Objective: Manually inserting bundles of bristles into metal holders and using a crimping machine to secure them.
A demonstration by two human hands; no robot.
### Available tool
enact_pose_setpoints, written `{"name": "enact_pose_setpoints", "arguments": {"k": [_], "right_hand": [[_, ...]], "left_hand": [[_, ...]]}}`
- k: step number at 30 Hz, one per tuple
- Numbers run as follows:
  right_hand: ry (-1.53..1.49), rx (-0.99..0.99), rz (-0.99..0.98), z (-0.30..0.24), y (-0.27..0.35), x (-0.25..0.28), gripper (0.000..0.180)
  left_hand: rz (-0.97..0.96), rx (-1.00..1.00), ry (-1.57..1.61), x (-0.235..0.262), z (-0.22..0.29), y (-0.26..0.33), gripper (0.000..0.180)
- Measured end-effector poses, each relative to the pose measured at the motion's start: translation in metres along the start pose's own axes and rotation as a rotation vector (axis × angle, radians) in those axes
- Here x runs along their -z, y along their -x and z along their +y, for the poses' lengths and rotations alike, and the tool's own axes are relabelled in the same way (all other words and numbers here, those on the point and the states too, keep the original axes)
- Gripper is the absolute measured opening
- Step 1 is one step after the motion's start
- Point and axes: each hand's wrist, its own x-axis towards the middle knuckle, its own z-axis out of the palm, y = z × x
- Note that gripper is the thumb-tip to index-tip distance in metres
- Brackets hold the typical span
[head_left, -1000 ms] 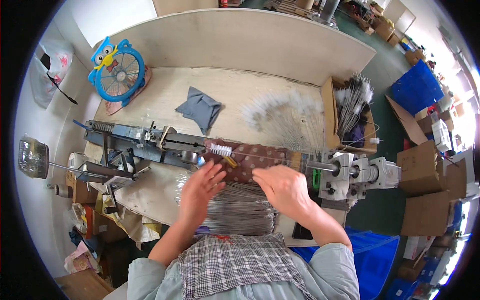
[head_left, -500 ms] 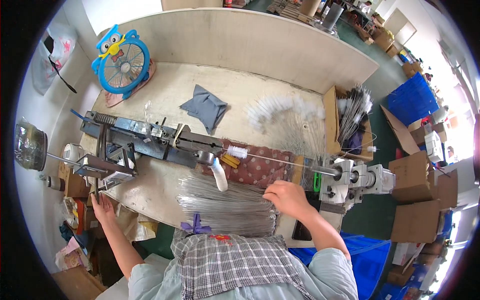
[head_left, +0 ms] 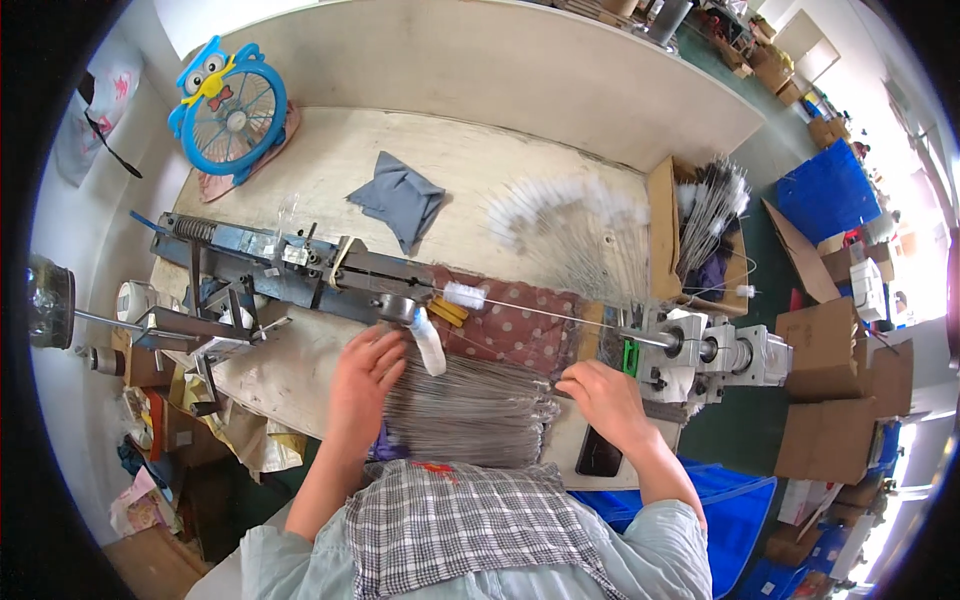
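A white-bristled brush on a thin wire stem is stretched between the long metal jig and the motor spindle at the right. Beneath it lies a thick bundle of thin metal wires. My right hand is closed in a pinch at the bundle's right end, and a thin wire seems to run from its fingertips. Left of the white-wrapped handle, my left hand is open, fingers stretched out, apparently holding nothing. A yellow piece lies under the brush on a dotted cloth.
Many finished-looking white brushes lie fanned out behind the spindle, beside a cardboard box of brushes. A grey cloth and a blue fan are farther back. A black phone lies near the front edge.
My left hand has left the crank area at the lower left and moved right to beside the wrapped handle. My right hand has shifted slightly right. The view has shifted a little.
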Motion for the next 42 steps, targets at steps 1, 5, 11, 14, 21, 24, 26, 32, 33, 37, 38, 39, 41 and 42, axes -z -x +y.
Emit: {"name": "enact_pose_setpoints", "arguments": {"k": [1,5,11,14,21,24,26,32,33,37,38,39,41,42], "right_hand": [[0.009,0.038,0.024,0.002,0.002,0.001,0.012],[0.113,0.06,0.025,0.007,0.013,0.002,0.008],[0.215,0.051,-0.005,-0.005,0.01,0.015,0.008],[0.395,0.071,0.005,-0.015,0.013,0.047,0.012],[0.088,0.041,0.452,-0.019,-0.006,0.103,0.018],[-0.02,0.019,0.462,-0.015,-0.024,0.091,0.02],[-0.167,0.032,0.397,-0.02,-0.039,0.079,0.019],[0.016,0.203,0.498,0.01,-0.055,0.061,0.016],[0.009,0.123,0.481,0.009,-0.056,0.061,0.013],[-0.033,0.175,0.164,0.005,-0.055,0.066,0.013],[-0.055,0.184,0.163,0.009,-0.056,0.068,0.013],[-0.064,0.236,0.18,0.011,-0.059,0.069,0.012],[-0.037,0.335,0.212,-0.004,-0.066,0.077,0.011],[-0.058,0.327,0.217,-0.014,-0.077,0.07,0.011]], "left_hand": [[-0.029,0.033,-0.146,-0.013,-0.01,-0.008,0.031],[-0.015,0.137,-0.168,-0.077,-0.02,0.008,0.021],[-0.339,0.556,0.39,-0.08,0.069,0.023,0.043],[-0.299,0.359,0.336,-0.051,0.062,0.029,0.055],[-0.667,0.071,-0.541,-0.082,0.015,0.019,0.028],[-0.691,-0.801,-1.183,-0.136,-0.015,-0.006,0.016],[-0.618,-0.972,-1.417,-0.143,-0.045,-0.037,0.013],[-0.61,-1.077,-1.704,-0.15,-0.071,-0.068,0.006],[-0.582,-1.099,-1.758,-0.156,-0.068,-0.07,0.006],[-0.456,-1.271,-1.903,-0.165,-0.065,-0.108,0.027],[-0.352,-1.322,-1.965,-0.17,-0.066,-0.11,0.034],[-0.404,-1.246,-1.83,-0.166,-0.065,-0.102,0.024],[-0.563,-1.251,-1.66,-0.144,-0.048,-0.073,0.025],[-0.72,-1.254,-1.446,-0.13,-0.038,-0.057,0.026]]}}
